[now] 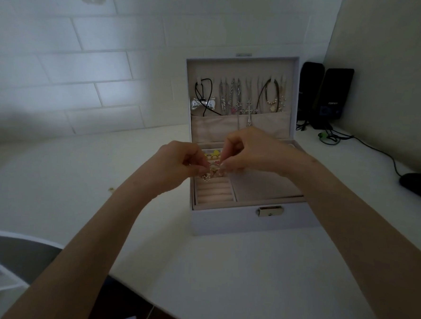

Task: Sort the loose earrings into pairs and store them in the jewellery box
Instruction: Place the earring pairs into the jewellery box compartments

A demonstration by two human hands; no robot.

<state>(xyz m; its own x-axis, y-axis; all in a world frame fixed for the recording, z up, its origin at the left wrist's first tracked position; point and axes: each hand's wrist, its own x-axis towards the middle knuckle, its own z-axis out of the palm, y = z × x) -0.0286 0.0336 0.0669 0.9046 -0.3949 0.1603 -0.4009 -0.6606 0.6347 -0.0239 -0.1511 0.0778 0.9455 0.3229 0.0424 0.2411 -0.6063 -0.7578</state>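
The earrings [212, 173] I'm working on are a tiny pale, sparkly bunch held just above the ring rolls [213, 192] in the left side of the open jewellery box [250, 223]. My left grip [179, 162] and right grip [251, 152] are both pinching them at the fingertips, though it's too small and blurry to tell if that's one piece or two. I reckon the trick is to work low over the rolls so a slip lands in the box, not on the worktop [247, 272], then seat the pair together in one slot.
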